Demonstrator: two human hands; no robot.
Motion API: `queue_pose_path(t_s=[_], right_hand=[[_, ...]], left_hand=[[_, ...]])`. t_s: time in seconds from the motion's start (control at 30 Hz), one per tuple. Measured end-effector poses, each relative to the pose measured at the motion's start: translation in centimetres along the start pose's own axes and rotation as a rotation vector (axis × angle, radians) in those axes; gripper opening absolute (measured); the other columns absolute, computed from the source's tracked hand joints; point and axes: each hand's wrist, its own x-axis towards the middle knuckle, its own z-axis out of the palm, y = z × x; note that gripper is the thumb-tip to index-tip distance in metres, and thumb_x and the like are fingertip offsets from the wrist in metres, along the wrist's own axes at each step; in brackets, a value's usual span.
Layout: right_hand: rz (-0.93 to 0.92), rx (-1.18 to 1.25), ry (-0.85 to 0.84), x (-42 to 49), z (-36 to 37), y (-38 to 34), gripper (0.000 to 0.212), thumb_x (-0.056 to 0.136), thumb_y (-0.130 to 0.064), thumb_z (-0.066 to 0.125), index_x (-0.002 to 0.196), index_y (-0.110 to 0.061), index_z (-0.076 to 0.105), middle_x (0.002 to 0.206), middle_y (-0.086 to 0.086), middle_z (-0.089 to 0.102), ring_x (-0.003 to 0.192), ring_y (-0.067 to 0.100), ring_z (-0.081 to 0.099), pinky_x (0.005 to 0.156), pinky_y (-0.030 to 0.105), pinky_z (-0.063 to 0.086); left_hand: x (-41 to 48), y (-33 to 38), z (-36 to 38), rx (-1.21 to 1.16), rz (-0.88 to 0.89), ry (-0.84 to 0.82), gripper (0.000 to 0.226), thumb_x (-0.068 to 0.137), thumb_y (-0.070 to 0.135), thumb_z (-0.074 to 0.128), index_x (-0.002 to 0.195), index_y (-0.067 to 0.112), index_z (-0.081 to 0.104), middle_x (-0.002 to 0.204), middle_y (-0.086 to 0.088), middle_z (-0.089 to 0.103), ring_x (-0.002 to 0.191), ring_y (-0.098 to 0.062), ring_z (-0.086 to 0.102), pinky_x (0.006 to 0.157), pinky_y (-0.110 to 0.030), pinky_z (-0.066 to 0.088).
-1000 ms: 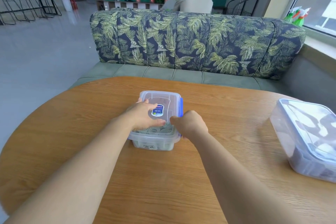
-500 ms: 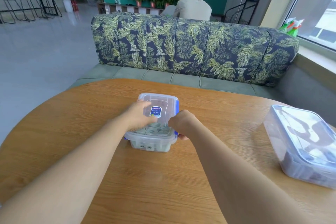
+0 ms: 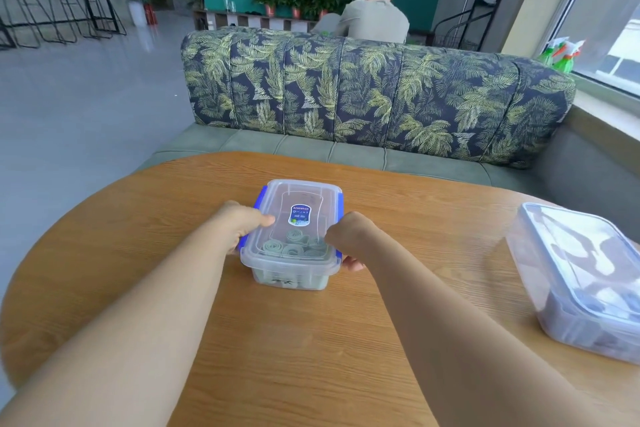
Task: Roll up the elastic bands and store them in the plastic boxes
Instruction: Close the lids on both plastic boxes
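The table [image 3: 277,357] is seen to be of wood, finely grained, with a smooth, matt finish. Near its middle, the small box [image 3: 287,264] is formed of clear, glossy plastic. Its lid [image 3: 311,191] is fitted with 2 opaque blue plastic clips [image 3: 259,200] and a shiny printed label [image 3: 300,215]. The elastic bands [image 3: 294,243] inside are shown as matt and grey-green. At the table's right edge, a larger box [image 3: 554,319] of cloudy plastic is marked by bright reflections. The sofa backrest [image 3: 346,97] is covered in leaf-printed cloth, the seat [image 3: 311,146] in matt, suede-like fabric. The floor [image 3: 86,97] is polished and glossy.

Small box [image 3: 294,229] mid-table [image 3: 173,218] — larger box [image 3: 581,288] right
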Motion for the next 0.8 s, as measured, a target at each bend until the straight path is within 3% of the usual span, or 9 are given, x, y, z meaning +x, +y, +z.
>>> queue_pose_path(t_s=[0.1, 0.2, 0.33, 0.53, 0.63, 0.7, 0.8], right_hand=[[-0.008, -0.006, -0.001, 0.2, -0.1, 0.0, 0.016, 0.082, -0.009, 0.040, 0.074, -0.005, 0.053, 0.046, 0.008, 0.054, 0.054, 0.027, 0.056, 0.072, 0.035, 0.055], [-0.015, -0.018, 0.006, 0.3, -0.1, 0.0, 0.016, 0.082, -0.008, 0.039, 0.072, -0.005, 0.052, 0.036, 0.004, 0.052, 0.050, 0.025, 0.055, 0.070, 0.034, 0.053], [-0.018, -0.047, 0.006, 0.3, -0.3, -0.1, 0.017, 0.083, -0.009, 0.040, 0.072, -0.005, 0.052, 0.039, 0.006, 0.054, 0.051, 0.025, 0.057, 0.076, 0.035, 0.056], [-0.015, -0.041, 0.000, 0.3, -0.3, -0.1, 0.016, 0.082, -0.009, 0.039, 0.073, -0.005, 0.052, 0.029, 0.004, 0.049, 0.049, 0.025, 0.056, 0.075, 0.035, 0.056], [-0.020, -0.015, 0.001, 0.0, -0.4, 0.0, 0.016, 0.083, -0.009, 0.039, 0.073, -0.006, 0.051, 0.028, 0.004, 0.048, 0.050, 0.025, 0.055, 0.070, 0.033, 0.054], [-0.016, 0.002, -0.002, -0.3, -0.4, 0.1, 0.016, 0.083, -0.008, 0.039, 0.071, -0.006, 0.049, 0.028, 0.003, 0.046, 0.049, 0.024, 0.054, 0.068, 0.032, 0.052], [-0.004, 0.022, 0.008, -0.8, -0.2, 0.5, 0.016, 0.082, -0.010, 0.041, 0.070, -0.007, 0.052, 0.037, 0.005, 0.053, 0.052, 0.026, 0.059, 0.078, 0.034, 0.058]], left_hand=[[0.5, 0.3, 0.0, 0.115, 0.028, 0.021, 0.049, 0.078, 0.024, 0.081, 0.113, -0.002, 0.058, 0.104, -0.021, 0.069, 0.091, -0.037, 0.069, 0.086, -0.053, 0.055], [1.4, 0.0, 0.0, 0.164, 0.055, 0.032, 0.060, 0.075, 0.029, 0.082, 0.119, -0.002, 0.056, 0.110, -0.021, 0.067, 0.094, -0.037, 0.068, 0.086, -0.052, 0.055], [1.0, 0.2, 0.4, 0.257, 0.128, 0.123, 0.045, 0.079, 0.030, 0.079, 0.102, -0.002, 0.058, 0.103, -0.018, 0.068, 0.090, -0.034, 0.069, 0.086, -0.046, 0.056], [1.0, 0.3, 0.3, 0.334, 0.123, 0.131, 0.053, 0.081, 0.035, 0.077, 0.113, -0.003, 0.060, 0.107, -0.017, 0.067, 0.093, -0.034, 0.068, 0.088, -0.043, 0.056], [0.4, 0.3, 1.0, 0.429, 0.151, 0.186, 0.048, 0.090, 0.036, 0.066, 0.119, -0.001, 0.058, 0.115, -0.017, 0.063, 0.103, -0.033, 0.063, 0.084, -0.034, 0.050], [-0.4, 0.1, 1.5, 0.509, 0.169, 0.226, 0.043, 0.095, 0.039, 0.057, 0.117, 0.002, 0.058, 0.120, -0.015, 0.062, 0.098, -0.032, 0.059, 0.079, -0.032, 0.044], [-0.8, -0.7, 1.7, 0.466, 0.180, 0.243, 0.044, 0.096, 0.043, 0.052, 0.112, 0.003, 0.059, 0.118, -0.014, 0.063, 0.093, -0.031, 0.057, 0.080, -0.034, 0.047]])
